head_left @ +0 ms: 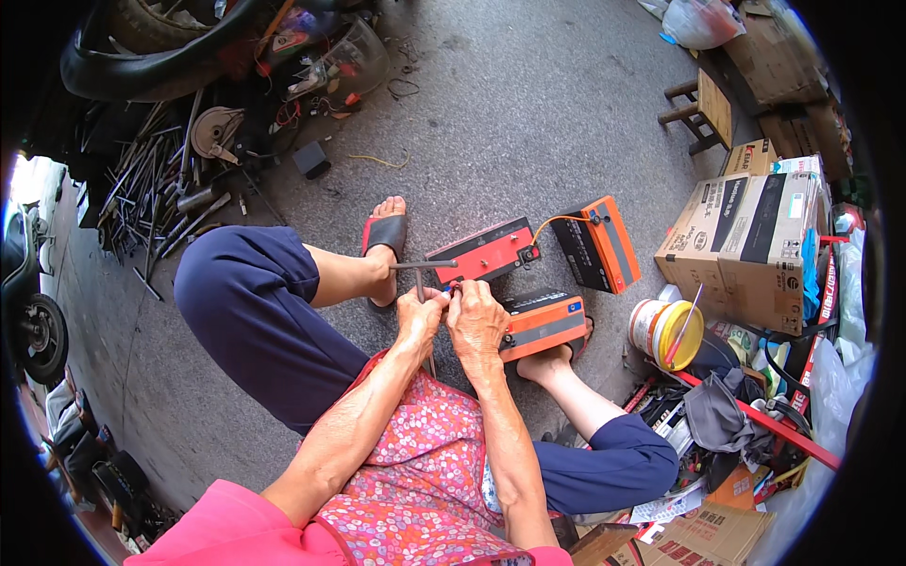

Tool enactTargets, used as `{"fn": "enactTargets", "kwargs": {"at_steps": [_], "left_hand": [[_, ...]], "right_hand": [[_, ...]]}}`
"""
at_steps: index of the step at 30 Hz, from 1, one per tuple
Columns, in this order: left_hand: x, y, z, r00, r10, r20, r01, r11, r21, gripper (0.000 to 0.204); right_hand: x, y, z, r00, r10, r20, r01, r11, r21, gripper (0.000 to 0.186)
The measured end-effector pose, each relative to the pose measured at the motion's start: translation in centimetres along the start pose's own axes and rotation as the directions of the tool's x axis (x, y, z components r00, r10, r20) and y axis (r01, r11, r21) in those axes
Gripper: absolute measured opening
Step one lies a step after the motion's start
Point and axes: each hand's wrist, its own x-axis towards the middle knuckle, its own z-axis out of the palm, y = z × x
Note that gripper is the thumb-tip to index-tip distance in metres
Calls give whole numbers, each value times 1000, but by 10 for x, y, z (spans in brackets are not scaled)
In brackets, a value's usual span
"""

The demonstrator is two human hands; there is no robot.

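Observation:
My left hand (420,319) is closed around the shaft of a T-handle wrench (422,267), whose crossbar points away from me. Close beside it, my right hand (477,323) is also closed, its fingertips pinching a small red and blue piece (454,287) too small to name. Just beyond both hands lies a battery with a red top (489,253). To its right stands an orange-topped black battery (602,243), with a yellow wire (547,223) running between the two. Nearest my right hand is another battery with an orange and grey face (545,326), beside my right foot.
Metal rods and tools (156,189) lie heaped at the far left, below a black tyre (160,80). On the right are cardboard boxes (703,250), a yellow-lidded tub (681,332) and a red bar (783,429). A wooden stool (710,111) stands farther off.

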Motion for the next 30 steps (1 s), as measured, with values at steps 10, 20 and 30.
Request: {"fn": "enactTargets", "kwargs": {"at_steps": [10, 20, 30], "left_hand": [[8, -11, -3, 999, 38, -7, -37, 998, 57, 15], [1, -8, -2, 999, 36, 18, -36, 999, -17, 15], [4, -9, -4, 1000, 9, 12, -9, 999, 40, 19]], "right_hand": [[7, -2, 4, 998, 5, 64, 1, 996, -91, 11], [6, -5, 10, 995, 88, 42, -82, 987, -140, 11], [4, -4, 5, 999, 49, 18, -47, 996, -82, 13]]}}
